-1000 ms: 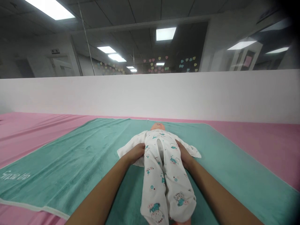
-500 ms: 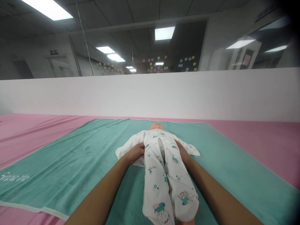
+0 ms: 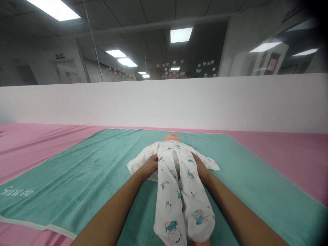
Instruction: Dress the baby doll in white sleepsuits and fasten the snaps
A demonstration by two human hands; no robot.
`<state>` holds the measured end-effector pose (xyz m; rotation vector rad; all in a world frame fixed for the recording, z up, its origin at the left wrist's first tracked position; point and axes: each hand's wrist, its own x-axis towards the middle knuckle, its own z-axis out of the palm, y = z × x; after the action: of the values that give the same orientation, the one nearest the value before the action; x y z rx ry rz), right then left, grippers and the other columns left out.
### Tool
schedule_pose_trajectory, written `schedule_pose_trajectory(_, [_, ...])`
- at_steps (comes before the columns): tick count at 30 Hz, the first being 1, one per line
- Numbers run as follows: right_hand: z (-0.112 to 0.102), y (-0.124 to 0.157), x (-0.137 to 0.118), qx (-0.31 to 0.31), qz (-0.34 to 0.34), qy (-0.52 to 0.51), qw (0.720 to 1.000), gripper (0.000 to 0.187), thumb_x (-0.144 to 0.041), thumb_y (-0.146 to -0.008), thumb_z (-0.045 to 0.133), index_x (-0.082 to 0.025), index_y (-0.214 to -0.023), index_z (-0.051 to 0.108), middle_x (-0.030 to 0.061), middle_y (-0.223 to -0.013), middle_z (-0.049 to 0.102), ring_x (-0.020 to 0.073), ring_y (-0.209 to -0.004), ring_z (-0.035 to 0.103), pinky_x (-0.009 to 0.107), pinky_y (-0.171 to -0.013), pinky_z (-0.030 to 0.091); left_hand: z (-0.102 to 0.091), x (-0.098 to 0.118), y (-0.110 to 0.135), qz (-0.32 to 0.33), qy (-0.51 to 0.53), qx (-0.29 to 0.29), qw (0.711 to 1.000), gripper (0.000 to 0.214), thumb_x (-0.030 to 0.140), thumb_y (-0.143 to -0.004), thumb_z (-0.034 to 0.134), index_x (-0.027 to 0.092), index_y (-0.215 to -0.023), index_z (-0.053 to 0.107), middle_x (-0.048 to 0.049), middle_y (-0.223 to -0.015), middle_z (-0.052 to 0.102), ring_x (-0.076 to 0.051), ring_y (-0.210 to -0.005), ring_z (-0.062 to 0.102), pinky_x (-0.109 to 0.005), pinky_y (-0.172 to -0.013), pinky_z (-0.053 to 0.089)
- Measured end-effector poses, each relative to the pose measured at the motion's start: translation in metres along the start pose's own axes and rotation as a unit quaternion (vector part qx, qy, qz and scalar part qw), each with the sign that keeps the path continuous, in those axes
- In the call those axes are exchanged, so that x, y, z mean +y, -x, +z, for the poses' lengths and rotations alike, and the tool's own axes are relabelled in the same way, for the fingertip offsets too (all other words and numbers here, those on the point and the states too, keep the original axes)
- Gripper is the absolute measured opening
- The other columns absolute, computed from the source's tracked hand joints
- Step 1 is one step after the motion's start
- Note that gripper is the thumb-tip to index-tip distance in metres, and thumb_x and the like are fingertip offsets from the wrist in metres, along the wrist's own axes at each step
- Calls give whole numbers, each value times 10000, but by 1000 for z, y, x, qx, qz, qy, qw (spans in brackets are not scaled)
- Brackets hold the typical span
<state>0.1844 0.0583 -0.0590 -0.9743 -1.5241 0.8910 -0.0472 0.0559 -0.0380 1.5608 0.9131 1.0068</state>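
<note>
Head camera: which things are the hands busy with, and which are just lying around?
Busy with: doll in a white sleepsuit; left hand and right hand gripping its sides.
Lying around: teal towel under the doll; pink sheet; white wall; heart stickers far behind.

Far out to the left of your left hand (image 3: 150,166), near the close corner of the teal towel (image 3: 77,177), you have pale script lettering (image 3: 16,192) on the pile. It looks like "Simple life", though slant and blur leave the second word unsure. Up and well beyond that same hand, a small sign (image 3: 59,55) sits high on the back wall, too small to read. The sleepsuit (image 3: 194,194) on the doll (image 3: 171,137) clasped between your left hand and right hand (image 3: 201,169) bears cartoon animals and dots, not words.
</note>
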Motion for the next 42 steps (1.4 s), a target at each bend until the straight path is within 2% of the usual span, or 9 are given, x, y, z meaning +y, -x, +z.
schedule_pose_trajectory(4, [1, 0, 1, 8, 7, -3, 1000, 332, -358, -720, 573, -225, -1017, 642, 53, -1051, 653, 248, -992, 550, 389, -881, 424, 1, 1, 0, -4, -15, 4, 1000, 344, 195, -657, 616, 140, -994, 652, -72, -980, 674, -243, -919, 574, -380, -858, 431])
schedule_pose_trajectory(10, [2, -1, 4, 14, 12, 6, 1000, 335, -354, -710, 563, -220, -1006, 643, 47, -1036, 656, 241, -982, 553, 382, -880, 424, 4, 5, 2, 36, -91, 49, 994, 294, 237, -692, 600, 144, -965, 657, -72, -1008, 669, -265, -1008, 538, -381, -913, 399])
schedule_pose_trajectory(13, [3, -1, 3, 6, 8, 4, 1000, 324, -356, -721, 547, -224, -1002, 640, 38, -1056, 650, 234, -989, 551, 376, -892, 415, 5, 6, 2, 46, -136, 69, 987, 263, 257, -708, 585, 139, -931, 662, -76, -1003, 665, -279, -1000, 537, -383, -906, 396])
schedule_pose_trajectory(18, [4, -1, 2, 28, 31, 22, 999, 348, -385, -681, 579, -207, -969, 658, 58, -1006, 666, 262, -989, 548, 394, -892, 406, 3, 2, -1, 48, -175, 91, 979, 193, 267, -697, 591, 132, -817, 660, -85, -922, 670, -292, -936, 544, -379, -845, 412])
schedule_pose_trajectory(22, [5, -2, 2, 29, 34, 22, 999, 372, -388, -667, 586, -189, -972, 661, 71, -989, 672, 274, -985, 547, 408, -891, 399, 2, -3, -4, 69, -196, 92, 974, 190, 267, -705, 578, 130, -808, 660, -90, -906, 669, -286, -919, 550, -371, -840, 412])
schedule_pose_trajectory(29, [5, -4, 8, 35, 39, 21, 998, 371, -370, -645, 607, -180, -960, 661, 68, -962, 674, 275, -974, 549, 403, -878, 404, 3, 0, -2, 86, -195, 92, 973, 312, 229, -681, 592, 149, -978, 647, -98, -1072, 640, -315, -1068, 519, -378, -947, 373])
schedule_pose_trajectory(34, [5, -5, 11, 33, 51, 20, 998, 361, -372, -628, 627, -190, -937, 662, 57, -941, 677, 270, -948, 557, 395, -851, 419, 6, 5, 0, 69, -183, 104, 975, 249, 217, -676, 591, 163, -909, 661, -75, -1042, 653, -311, -1057, 531, -353, -959, 370])
schedule_pose_trajectory(42, [3, -4, 12, 33, 44, 26, 998, 341, -345, -635, 612, -193, -935, 664, 56, -947, 675, 274, -953, 554, 402, -860, 412, 5, 6, 0, 54, -165, 90, 981, 230, 221, -660, 608, 143, -870, 660, -109, -999, 664, -334, -1040, 514, -403, -939, 361])
